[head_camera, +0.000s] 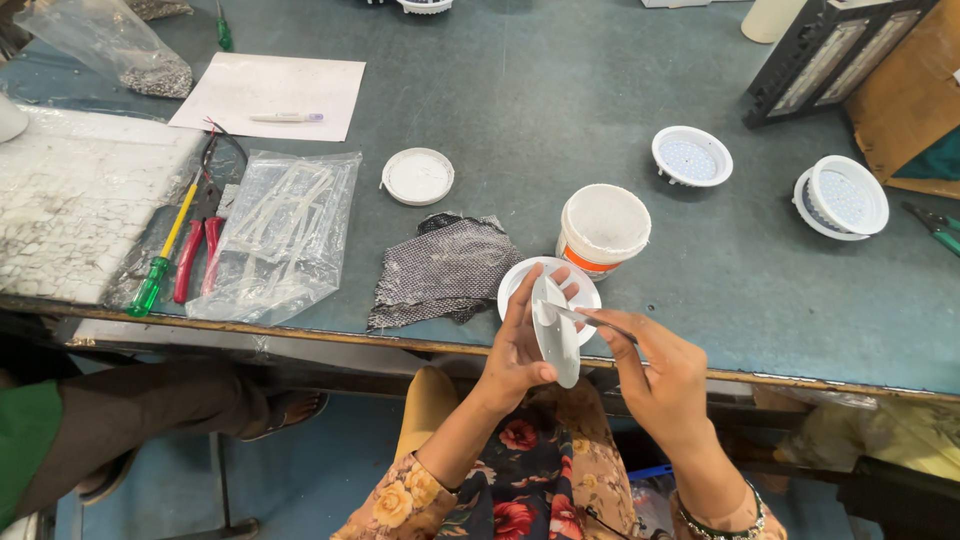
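Note:
My left hand (515, 345) holds a white round plate (555, 330) on edge, just past the table's front edge. My right hand (655, 370) grips a thin metal tool (590, 318) whose tip touches the plate's face. Right behind them, a white round lamp housing (520, 282) lies on the table. Next to it stands an open white tub (603, 228) with white paste inside.
A dark mesh cloth (445, 268), the white tub lid (418, 176), a clear bag (285, 230), pliers (196, 250) and a screwdriver (160, 258) lie left. Two round LED lamps (692, 156) (842, 196) sit right. Another person's leg (150, 410) is below left.

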